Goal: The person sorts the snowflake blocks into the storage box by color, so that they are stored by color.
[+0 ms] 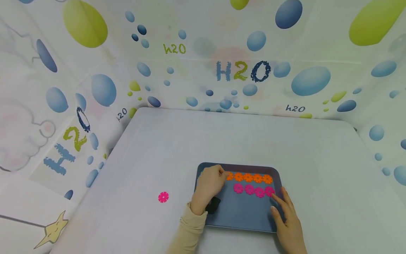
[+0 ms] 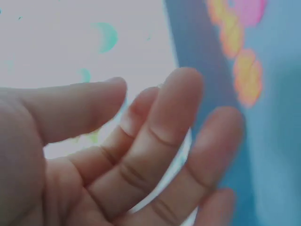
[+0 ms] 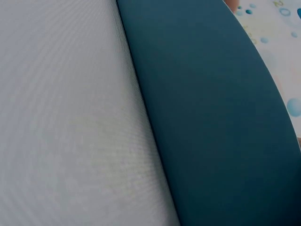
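My left hand (image 1: 210,181) is over the upper left part of a grey-blue tray (image 1: 241,215), beside the left end of a row of orange flower-shaped discs (image 1: 248,177). In the left wrist view its thumb stands apart from the loosely bent fingers (image 2: 174,108), and nothing shows between them. Below the orange row lies a shorter row of pink flower-shaped discs (image 1: 249,189). At the tray's right edge is my right hand (image 1: 288,222), fingers extended over the rim. Its index fingertip is by the rightmost pink disc; whether they touch, I cannot tell.
One pink flower-shaped disc (image 1: 163,197) lies on the white table (image 1: 142,155), left of the tray. A printed cloth with bubbles and lettering (image 1: 203,67) rises behind and beside the table. In the right wrist view, the tray's dark outer side (image 3: 207,113) fills much of the picture.
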`<state>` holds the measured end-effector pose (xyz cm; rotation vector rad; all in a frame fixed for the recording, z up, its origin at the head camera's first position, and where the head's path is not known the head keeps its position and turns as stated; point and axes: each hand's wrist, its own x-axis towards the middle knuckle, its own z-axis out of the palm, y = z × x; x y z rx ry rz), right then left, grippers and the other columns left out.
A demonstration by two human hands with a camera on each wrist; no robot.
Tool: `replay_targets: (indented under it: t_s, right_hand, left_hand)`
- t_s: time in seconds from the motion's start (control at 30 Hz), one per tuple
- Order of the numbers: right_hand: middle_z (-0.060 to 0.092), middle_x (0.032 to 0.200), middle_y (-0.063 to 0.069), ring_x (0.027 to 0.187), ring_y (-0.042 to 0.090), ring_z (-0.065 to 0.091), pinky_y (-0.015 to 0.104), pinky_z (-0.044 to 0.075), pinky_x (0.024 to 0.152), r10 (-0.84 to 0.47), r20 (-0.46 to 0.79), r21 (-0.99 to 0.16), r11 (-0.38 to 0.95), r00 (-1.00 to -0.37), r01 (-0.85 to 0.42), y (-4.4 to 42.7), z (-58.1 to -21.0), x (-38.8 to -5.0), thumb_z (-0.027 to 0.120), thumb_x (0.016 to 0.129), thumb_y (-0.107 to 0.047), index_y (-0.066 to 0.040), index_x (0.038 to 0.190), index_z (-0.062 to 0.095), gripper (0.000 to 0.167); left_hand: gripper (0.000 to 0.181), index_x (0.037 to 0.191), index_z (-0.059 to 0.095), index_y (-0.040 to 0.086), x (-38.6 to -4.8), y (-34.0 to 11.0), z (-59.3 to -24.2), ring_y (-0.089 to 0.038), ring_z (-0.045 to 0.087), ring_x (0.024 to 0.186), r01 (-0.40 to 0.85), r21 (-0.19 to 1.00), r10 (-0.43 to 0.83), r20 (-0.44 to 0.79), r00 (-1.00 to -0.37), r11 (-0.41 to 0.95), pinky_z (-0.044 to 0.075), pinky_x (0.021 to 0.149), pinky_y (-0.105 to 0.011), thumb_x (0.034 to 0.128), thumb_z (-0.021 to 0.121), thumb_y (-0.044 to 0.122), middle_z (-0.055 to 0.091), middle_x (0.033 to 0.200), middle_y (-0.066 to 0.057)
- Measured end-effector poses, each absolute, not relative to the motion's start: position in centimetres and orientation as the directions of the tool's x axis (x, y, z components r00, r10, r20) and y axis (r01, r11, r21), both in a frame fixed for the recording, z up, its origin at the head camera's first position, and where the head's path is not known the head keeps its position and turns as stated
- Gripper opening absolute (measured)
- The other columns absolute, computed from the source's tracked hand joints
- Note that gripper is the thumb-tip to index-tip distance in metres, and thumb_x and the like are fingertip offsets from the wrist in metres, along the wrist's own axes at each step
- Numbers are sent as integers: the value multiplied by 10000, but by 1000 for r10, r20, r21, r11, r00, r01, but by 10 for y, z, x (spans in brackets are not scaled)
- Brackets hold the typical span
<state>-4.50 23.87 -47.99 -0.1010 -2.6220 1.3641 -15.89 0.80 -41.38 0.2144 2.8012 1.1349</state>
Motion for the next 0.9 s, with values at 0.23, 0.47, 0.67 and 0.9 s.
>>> replay_targets:
  t_s: [0.23, 0.47, 0.67, 0.9]
  right_hand:
    - [206, 1614, 111, 1389, -157, 60, 418, 177, 1195, 146, 131, -803, 596, -981, -18, 236, -480, -44, 516, 1007, -199, -85, 1372, 508, 383]
    - [183, 1622, 99, 1399, -140, 55, 658, 215, 1109, 140, 127, -810, 586, -982, -21, 238, -477, -44, 510, 1009, -196, -79, 1376, 500, 385]
    - [203, 1619, 82, 1386, -158, 70, 310, 167, 1178, 157, 118, -785, 619, -980, 5, 239, -477, -43, 511, 1010, -212, -111, 1382, 505, 386]
    - [184, 1623, 87, 1405, -127, 66, 656, 210, 1103, 151, 103, -807, 590, -983, 6, 239, -474, -45, 511, 1010, -206, -95, 1376, 508, 383]
  left_hand:
    - [151, 973, 698, 70, -157, -54, -403, -139, 621, 707, 118, 764, 27, 130, -991, 635, 483, 642, -265, 945, 618, 195, 716, 806, -36]
    - [244, 1130, 666, 57, -139, -105, -417, -353, 636, 1059, -143, 739, -206, -6, -979, 659, 508, 810, -460, 976, 565, 217, 680, 1172, -184]
    - [260, 1163, 655, 40, -131, -116, -432, -358, 593, 1009, -234, 742, -309, -38, -950, 628, 472, 793, -464, 962, 567, 178, 607, 1297, -221]
    - [232, 1123, 669, 28, -123, -119, -449, -380, 607, 1094, -241, 753, -328, -35, -944, 612, 480, 863, -511, 948, 581, 151, 634, 1249, -225]
